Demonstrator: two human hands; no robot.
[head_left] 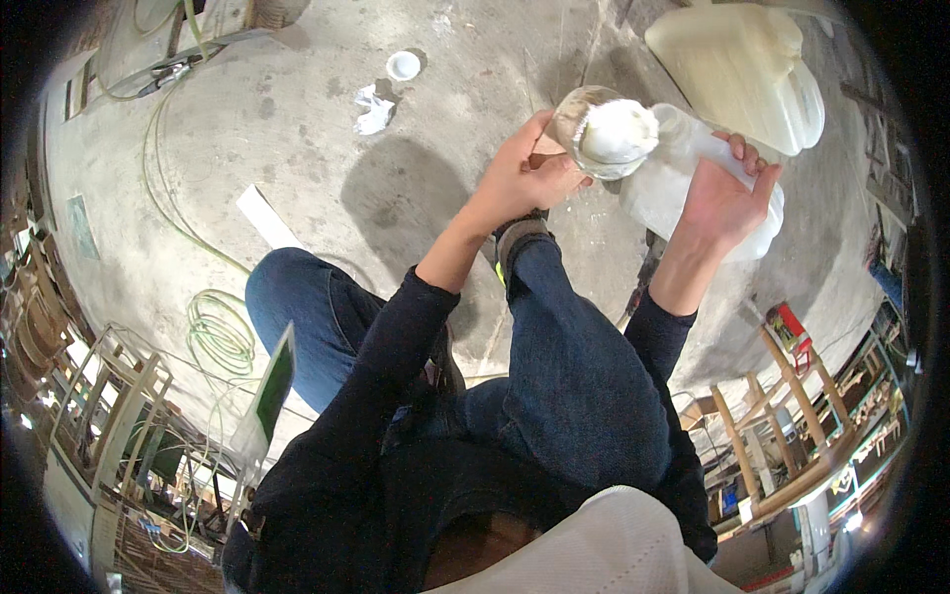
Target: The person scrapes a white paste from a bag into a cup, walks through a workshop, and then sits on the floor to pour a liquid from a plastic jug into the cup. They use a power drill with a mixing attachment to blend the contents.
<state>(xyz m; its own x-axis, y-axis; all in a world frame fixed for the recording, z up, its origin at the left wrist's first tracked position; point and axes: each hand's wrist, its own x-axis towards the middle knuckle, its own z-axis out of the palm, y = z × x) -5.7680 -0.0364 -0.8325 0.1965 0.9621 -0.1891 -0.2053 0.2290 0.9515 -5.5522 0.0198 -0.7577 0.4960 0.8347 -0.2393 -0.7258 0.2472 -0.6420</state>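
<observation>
My left hand [526, 166] is closed around a clear, round cup [571, 116] above the concrete floor. A bright white mass [620, 130] shows at the cup's mouth; whether it is liquid, powder or part of the jug I cannot tell. My right hand [724, 198] grips the handle of a translucent white jug [665, 203]. The jug lies tilted, its narrower end toward the cup, and that end meets or overlaps the white mass. Both forearms reach forward past my bent knees.
Large cloudy plastic jugs [727, 54] stand at the far right. A small white cap [403, 65], crumpled paper [373, 111] and a white strip [265, 218] lie on the floor. A coiled pale green hose [220, 332] is at left, wooden legs [737, 445] at right.
</observation>
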